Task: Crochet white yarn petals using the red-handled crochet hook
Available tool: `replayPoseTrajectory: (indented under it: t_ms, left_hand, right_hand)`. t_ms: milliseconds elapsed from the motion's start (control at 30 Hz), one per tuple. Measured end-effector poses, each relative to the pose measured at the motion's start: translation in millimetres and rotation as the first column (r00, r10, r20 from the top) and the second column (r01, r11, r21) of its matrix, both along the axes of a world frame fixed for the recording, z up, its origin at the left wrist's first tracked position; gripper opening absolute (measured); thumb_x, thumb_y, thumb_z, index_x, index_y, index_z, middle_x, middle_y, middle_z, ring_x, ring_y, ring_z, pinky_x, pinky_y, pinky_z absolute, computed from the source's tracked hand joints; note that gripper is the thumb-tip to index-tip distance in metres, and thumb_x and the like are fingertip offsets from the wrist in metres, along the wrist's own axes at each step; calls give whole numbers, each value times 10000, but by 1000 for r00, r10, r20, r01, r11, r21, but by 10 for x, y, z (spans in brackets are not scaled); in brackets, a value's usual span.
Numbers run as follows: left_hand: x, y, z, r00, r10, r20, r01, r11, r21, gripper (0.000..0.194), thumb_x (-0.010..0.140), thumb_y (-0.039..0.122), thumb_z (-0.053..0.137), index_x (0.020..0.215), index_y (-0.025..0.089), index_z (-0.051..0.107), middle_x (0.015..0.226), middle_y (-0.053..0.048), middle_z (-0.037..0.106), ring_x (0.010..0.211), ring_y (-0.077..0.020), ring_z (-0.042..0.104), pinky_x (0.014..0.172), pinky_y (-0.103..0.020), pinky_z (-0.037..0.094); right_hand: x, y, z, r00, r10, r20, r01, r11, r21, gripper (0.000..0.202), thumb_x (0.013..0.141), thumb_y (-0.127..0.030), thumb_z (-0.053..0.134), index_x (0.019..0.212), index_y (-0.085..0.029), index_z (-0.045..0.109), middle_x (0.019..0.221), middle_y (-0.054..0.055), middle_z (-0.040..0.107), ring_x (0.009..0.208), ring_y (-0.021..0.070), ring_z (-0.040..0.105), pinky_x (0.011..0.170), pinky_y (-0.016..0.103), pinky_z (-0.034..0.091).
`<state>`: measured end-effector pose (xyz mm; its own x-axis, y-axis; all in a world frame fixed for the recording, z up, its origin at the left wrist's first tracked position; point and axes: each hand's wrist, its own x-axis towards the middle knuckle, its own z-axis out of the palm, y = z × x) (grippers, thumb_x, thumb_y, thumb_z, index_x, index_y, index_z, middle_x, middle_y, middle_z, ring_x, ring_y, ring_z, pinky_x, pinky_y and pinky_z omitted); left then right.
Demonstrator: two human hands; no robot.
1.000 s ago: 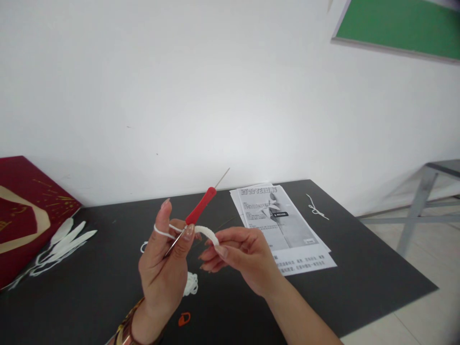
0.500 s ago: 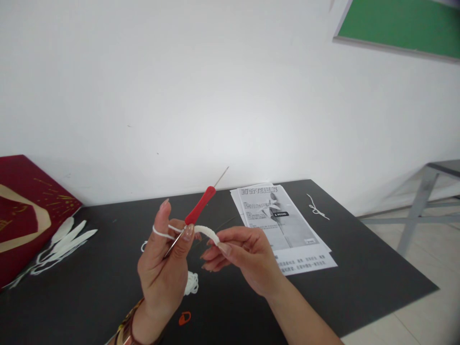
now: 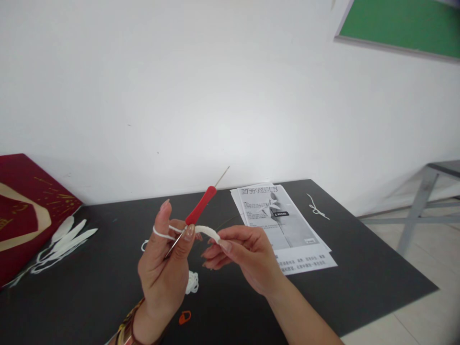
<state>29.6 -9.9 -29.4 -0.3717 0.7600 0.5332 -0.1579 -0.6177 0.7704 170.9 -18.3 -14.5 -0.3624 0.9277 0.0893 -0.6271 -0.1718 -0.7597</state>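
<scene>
Nearest me on the surface (image 3: 373, 282), the orange clip (image 3: 184, 317) lies toward the near edge, and the yarn (image 3: 193, 282) sits bundled beyond it, partly hidden by my left hand (image 3: 163, 270).

Raised over the middle of the surface, the white strip (image 3: 209, 231) arches from that hand to my right hand (image 3: 247, 256). I judge it light, soft and easily stretched, best taken by its ends without a hard tug. The hook (image 3: 201, 205) looks stiff and its metal smooth, so I'd grip the red handle.

My left thumb presses the hook and the strip's left end in a narrow pinch; one finger stands up with yarn looped round it. My right thumb and forefinger nip the strip's other end, the remaining fingers loosely curled.

Farther off, the sheets (image 3: 305, 258) reach toward the far edge, with the cord (image 3: 314, 209) near the far right corner.
</scene>
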Motion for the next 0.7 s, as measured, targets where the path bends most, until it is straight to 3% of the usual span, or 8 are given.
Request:
replayPoseTrajectory:
  t_ms: [700]
  left_hand:
    - [31, -19, 41, 1000, -5, 12, 5, 1000, 21, 552, 794, 80, 669, 1277, 337, 593, 656, 66, 581, 631, -98, 553, 671, -257, 462]
  right_hand:
    - [-22, 19, 4, 1000, 2, 15, -2, 1000, -9, 97, 798, -219, 735, 858, -143, 733, 767, 63, 787, 635, 143, 753, 593, 185, 605]
